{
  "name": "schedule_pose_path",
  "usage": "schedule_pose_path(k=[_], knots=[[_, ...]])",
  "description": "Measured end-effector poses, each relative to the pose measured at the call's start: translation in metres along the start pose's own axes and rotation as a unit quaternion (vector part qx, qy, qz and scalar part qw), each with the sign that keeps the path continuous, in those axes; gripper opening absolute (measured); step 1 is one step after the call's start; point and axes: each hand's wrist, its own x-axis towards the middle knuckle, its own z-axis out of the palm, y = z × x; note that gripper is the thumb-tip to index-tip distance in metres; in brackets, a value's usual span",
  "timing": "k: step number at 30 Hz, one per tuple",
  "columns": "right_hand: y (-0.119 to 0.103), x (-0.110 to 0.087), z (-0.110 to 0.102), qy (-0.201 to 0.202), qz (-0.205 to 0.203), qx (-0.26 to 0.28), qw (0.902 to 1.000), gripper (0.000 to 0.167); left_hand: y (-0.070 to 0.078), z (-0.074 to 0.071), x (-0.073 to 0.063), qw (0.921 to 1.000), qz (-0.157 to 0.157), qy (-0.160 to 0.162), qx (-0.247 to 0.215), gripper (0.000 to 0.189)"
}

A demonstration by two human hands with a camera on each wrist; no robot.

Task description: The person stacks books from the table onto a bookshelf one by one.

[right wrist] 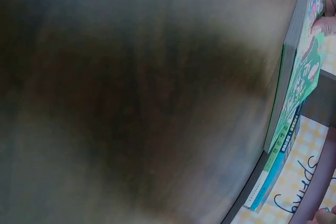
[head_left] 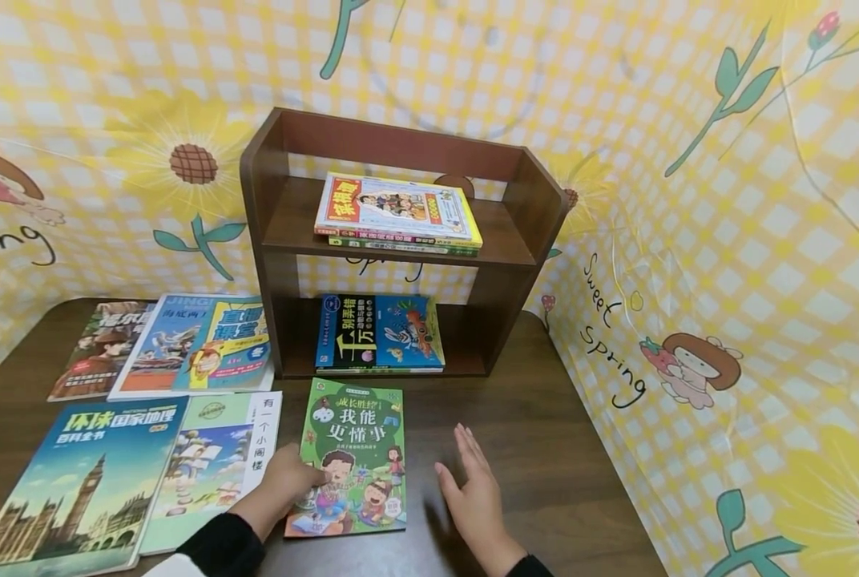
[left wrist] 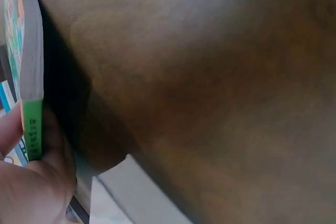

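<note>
The green book (head_left: 360,441) is gripped at its spine edge by the left hand (head_left: 285,485), thumb on the cover and fingers beneath, over the counter (head_left: 566,437) near the bookshelf (head_left: 505,312). It is not touched by the right hand (head_left: 475,505), whose fingers are straight. Light, fairly stiff, slick handling can be expected, the long edges being best grasped.

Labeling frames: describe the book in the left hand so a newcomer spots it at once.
Find the brown shelf on the table. In front of it is the book, its left edge pinched by the left hand. Its bright green cover, with white title and cartoon children, sets it apart from the pale-green book to its left.
</note>
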Motion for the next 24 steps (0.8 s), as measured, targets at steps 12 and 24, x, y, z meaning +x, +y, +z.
schedule_pose_path(k=[12, 24], knots=[[0.003, 0.004, 0.012, -0.06, 0.085, 0.168, 0.9803, 0.055, -0.009, -0.006, -0.01, 0.9693, -0.026, -0.076, -0.232, 0.05], [-0.016, 0.005, 0.03, -0.188, 0.254, 0.335, 0.8875, 0.08, 0.0, -0.023, -0.025, 0.9223, 0.032, -0.2, -0.329, 0.055]])
